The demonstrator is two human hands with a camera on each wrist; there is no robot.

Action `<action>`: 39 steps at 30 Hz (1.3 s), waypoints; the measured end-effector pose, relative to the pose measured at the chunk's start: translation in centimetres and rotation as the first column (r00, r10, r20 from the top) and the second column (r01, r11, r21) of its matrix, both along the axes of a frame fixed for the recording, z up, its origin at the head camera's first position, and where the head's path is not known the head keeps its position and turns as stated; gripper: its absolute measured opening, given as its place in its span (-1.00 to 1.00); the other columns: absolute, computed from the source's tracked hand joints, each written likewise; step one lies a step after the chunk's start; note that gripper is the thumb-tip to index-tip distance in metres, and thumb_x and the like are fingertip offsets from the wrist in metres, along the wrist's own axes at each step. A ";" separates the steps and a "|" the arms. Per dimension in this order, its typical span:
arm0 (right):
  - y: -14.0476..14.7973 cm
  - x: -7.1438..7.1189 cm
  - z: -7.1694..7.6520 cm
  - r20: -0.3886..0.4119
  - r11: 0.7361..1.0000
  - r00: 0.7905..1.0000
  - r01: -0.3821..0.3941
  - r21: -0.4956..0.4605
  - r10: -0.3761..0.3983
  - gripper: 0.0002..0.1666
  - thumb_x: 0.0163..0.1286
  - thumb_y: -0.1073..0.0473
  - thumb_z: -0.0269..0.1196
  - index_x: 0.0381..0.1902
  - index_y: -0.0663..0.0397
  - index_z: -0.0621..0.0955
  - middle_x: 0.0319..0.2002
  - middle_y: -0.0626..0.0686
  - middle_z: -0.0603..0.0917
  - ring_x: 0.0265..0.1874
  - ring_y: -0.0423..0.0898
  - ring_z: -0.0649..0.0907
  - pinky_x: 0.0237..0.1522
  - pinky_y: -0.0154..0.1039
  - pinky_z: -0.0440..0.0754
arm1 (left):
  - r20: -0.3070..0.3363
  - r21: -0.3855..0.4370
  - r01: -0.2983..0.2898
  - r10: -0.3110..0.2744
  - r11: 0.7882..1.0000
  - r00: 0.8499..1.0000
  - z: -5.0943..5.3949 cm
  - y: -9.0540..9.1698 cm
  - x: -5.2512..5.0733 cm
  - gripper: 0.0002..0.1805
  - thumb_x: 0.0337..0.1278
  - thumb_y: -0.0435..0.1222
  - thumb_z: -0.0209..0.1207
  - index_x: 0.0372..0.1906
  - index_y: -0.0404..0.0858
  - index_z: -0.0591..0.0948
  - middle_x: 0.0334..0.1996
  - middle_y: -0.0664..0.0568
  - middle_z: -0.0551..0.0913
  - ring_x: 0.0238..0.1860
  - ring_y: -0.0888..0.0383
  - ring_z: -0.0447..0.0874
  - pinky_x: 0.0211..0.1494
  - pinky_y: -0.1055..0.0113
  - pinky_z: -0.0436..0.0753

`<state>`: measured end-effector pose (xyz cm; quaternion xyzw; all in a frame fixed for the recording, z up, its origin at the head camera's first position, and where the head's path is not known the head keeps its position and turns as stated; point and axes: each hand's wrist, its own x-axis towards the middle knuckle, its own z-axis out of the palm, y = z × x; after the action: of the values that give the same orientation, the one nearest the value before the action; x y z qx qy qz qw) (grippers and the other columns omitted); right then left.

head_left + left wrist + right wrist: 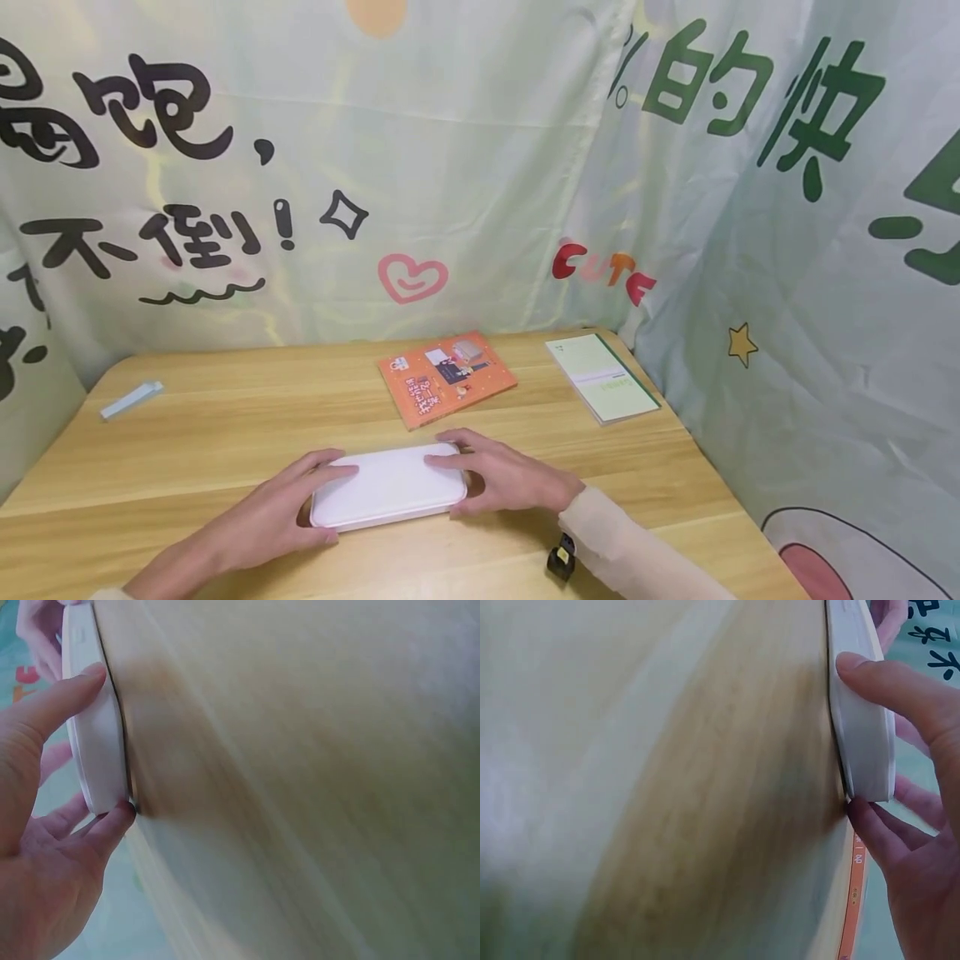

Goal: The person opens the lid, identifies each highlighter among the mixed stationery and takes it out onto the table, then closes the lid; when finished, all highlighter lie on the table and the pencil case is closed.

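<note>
A white rectangular case (390, 483) with rounded corners lies flat on the wooden table, close in front of the person. My left hand (276, 510) grips its left end, with the thumb on the near side and a finger over the top. At the opposite end my right hand (510, 475) holds it in much the same way. In the left wrist view the left thumb presses the side wall of the case (101, 754). The right wrist view shows the right thumb on that same wall of the case (866, 742). Its underside is hidden.
Behind the case lies an orange booklet (448, 379), with a pale green notebook (603, 379) to its right. A light blue strip (132, 401) lies at the far left. Near the right sleeve is a small black object (561, 558). Printed curtains (480, 167) border the table.
</note>
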<state>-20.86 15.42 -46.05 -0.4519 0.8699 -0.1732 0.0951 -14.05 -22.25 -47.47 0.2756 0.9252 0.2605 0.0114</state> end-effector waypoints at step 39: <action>0.2 0.8 -0.2 -0.005 0.999 1.000 0.018 0.047 -0.018 0.03 0.47 -0.12 0.48 0.75 -0.35 0.24 0.70 0.13 0.26 0.60 0.07 0.38 0.55 0.09 0.50 | -0.046 0.014 0.022 -0.021 1.000 0.999 1.0 -0.6 -0.2 -0.34 0.23 0.25 0.48 0.40 0.18 0.70 0.44 -0.05 0.66 0.33 -0.16 0.71 0.21 -0.13 0.73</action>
<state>-20.11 15.60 -46.22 -0.4419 0.8781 -0.1525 0.1020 -14.29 -22.82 -46.44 0.2915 0.9203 0.2609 -0.0091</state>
